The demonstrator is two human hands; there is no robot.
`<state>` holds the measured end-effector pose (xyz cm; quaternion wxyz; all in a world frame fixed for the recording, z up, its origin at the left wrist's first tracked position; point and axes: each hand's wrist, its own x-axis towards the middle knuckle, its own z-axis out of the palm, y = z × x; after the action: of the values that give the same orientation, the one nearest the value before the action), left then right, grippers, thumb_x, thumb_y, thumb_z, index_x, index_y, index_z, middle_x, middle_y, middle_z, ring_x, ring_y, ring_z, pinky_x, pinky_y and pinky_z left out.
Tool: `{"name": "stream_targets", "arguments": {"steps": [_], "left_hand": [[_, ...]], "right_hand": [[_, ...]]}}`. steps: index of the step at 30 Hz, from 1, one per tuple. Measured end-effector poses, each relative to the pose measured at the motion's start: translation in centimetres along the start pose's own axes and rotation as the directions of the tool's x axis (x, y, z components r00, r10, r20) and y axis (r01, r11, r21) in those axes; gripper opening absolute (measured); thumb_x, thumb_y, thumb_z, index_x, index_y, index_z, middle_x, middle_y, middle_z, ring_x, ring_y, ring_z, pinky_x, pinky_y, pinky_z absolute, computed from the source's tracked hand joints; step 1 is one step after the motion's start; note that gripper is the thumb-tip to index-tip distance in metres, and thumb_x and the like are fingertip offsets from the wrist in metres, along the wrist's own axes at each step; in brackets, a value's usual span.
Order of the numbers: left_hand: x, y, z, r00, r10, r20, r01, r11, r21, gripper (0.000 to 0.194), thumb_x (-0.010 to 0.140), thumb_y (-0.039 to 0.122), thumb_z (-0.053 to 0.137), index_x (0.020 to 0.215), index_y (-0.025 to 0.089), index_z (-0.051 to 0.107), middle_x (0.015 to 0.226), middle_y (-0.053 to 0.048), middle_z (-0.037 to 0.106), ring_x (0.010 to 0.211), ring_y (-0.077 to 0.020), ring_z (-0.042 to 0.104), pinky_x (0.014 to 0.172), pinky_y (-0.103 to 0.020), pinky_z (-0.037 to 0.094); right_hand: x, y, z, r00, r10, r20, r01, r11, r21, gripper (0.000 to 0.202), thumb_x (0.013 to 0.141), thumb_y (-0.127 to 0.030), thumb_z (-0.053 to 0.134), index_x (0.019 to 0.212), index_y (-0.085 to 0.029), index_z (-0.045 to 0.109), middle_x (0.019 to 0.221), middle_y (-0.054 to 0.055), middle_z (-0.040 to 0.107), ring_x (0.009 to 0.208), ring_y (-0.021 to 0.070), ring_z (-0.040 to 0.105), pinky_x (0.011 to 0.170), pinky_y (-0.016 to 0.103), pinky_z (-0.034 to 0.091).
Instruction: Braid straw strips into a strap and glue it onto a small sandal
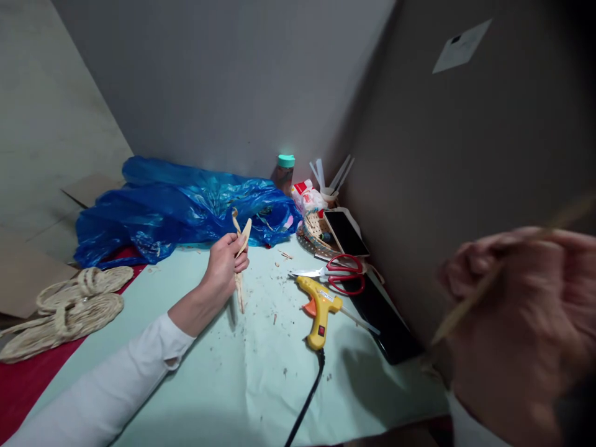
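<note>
My left hand [222,266], closed, pinches a pale, folded strip of dried plant fibre [245,234] above the middle of the table. Its loose ends stick out above the fingers and hang below them. Raised close to the camera at the right, my right hand [526,292] is blurred by motion, its fingers curled round another tan fibre strip [470,304] that crosses the palm. Between the hands a yellow glue gun [319,313] lies on its side with a glue stick in its back. Red-handled scissors [333,272] rest just beyond it.
Woven fibre sandals [79,310] lie at the left edge. A crumpled blue plastic bag [186,205] spreads along the back. Near the right wall are a small basket [310,233], a phone [345,233], a black flat object [388,320], a lidded jar [285,174] and a cup of glue sticks [329,194].
</note>
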<state>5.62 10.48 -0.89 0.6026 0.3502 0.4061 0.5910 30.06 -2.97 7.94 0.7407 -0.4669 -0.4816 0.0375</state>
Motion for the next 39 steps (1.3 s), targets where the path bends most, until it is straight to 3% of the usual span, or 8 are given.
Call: {"name": "stream_targets", "arguments": {"steps": [5,9,14,21,26,29,33,39], "left_hand": [[-1.2,0.2,1.0,0.991,-0.038,0.125,0.039,0.999,-0.009,0.015,0.083,0.013,0.059,0.07,0.015,0.051,0.058,0.002,0.053,0.036,-0.0025,0.035,0.034,-0.014,0.026],[-1.8,0.1,1.2,0.985,-0.051,0.167,0.052,0.999,-0.003,0.01,0.08,0.014,0.06,0.072,0.014,0.055,0.057,0.001,0.054,0.039,-0.0048,0.04,0.036,-0.015,0.033],[-1.9,0.1,1.0,0.977,-0.058,0.204,0.058,0.998,0.004,0.009,0.074,0.016,0.067,0.073,0.014,0.058,0.056,0.002,0.054,0.039,-0.0046,0.04,0.036,-0.015,0.033],[-2.2,0.5,1.2,0.97,-0.037,0.239,0.042,0.999,-0.014,0.017,0.07,0.022,0.076,0.076,0.011,0.065,0.065,0.002,0.052,0.049,-0.0048,0.043,0.042,-0.015,0.038],[-3.6,0.9,2.0,0.932,-0.101,0.347,0.117,0.993,-0.027,0.017,0.072,0.023,0.074,0.071,0.012,0.061,0.06,0.004,0.046,0.045,-0.0036,0.036,0.039,-0.015,0.03],[-4.7,1.0,2.3,0.887,-0.169,0.429,0.188,0.982,-0.003,0.019,0.077,0.025,0.071,0.071,0.012,0.058,0.056,0.005,0.041,0.042,-0.0023,0.029,0.038,-0.015,0.021],[-6.1,0.9,1.7,0.842,-0.249,0.479,0.254,0.966,0.057,0.019,0.082,0.027,0.067,0.074,0.011,0.06,0.057,0.005,0.04,0.042,-0.0017,0.026,0.039,-0.015,0.017],[-6.8,0.7,-0.3,0.83,-0.3,0.469,0.276,0.953,0.123,0.027,0.088,0.038,0.061,0.086,0.011,0.065,0.061,0.001,0.049,0.043,-0.0021,0.027,0.04,-0.016,0.017]], "right_hand": [[3.4,5.4,-1.7,0.879,0.131,0.458,0.296,0.603,-0.74,0.016,0.095,-0.032,0.053,0.091,-0.018,0.061,0.076,0.003,0.064,0.063,0.0148,0.057,0.058,0.026,0.041],[3.4,10.1,-1.0,0.829,0.317,0.461,0.375,0.296,-0.879,0.016,0.091,-0.01,0.048,0.085,-0.011,0.063,0.081,0.015,0.068,0.072,0.0231,0.065,0.058,0.028,0.039],[1.6,12.6,0.2,0.792,0.425,0.438,0.411,0.158,-0.898,0.025,0.089,0.002,0.041,0.101,-0.006,0.061,0.097,0.021,0.069,0.092,0.0277,0.069,0.067,0.029,0.045],[0.8,11.5,0.2,0.748,0.476,0.463,0.394,0.243,-0.886,0.023,0.089,0.002,0.042,0.098,-0.005,0.062,0.097,0.024,0.068,0.087,0.0288,0.071,0.069,0.032,0.05],[0.3,7.1,2.6,0.664,0.401,0.632,0.359,0.57,-0.739,0.024,0.097,-0.022,0.046,0.113,-0.015,0.062,0.107,0.013,0.07,0.089,0.0212,0.069,0.075,0.029,0.053],[-1.5,5.7,5.3,0.533,0.365,0.764,-0.172,0.93,-0.324,0.04,0.095,-0.039,0.051,0.129,-0.019,0.056,0.112,0.009,0.069,0.086,0.0188,0.067,0.07,0.029,0.055],[-4.0,6.5,8.3,0.473,0.251,0.845,-0.587,0.804,0.09,0.042,0.086,-0.034,0.066,0.126,-0.023,0.06,0.099,0.003,0.065,0.078,0.0138,0.058,0.07,0.027,0.049],[-5.8,7.5,9.5,0.445,0.237,0.864,-0.656,0.743,0.134,0.017,0.087,-0.034,0.065,0.085,-0.017,0.067,0.078,0.0,0.058,0.069,0.0118,0.048,0.063,0.025,0.04]]}}
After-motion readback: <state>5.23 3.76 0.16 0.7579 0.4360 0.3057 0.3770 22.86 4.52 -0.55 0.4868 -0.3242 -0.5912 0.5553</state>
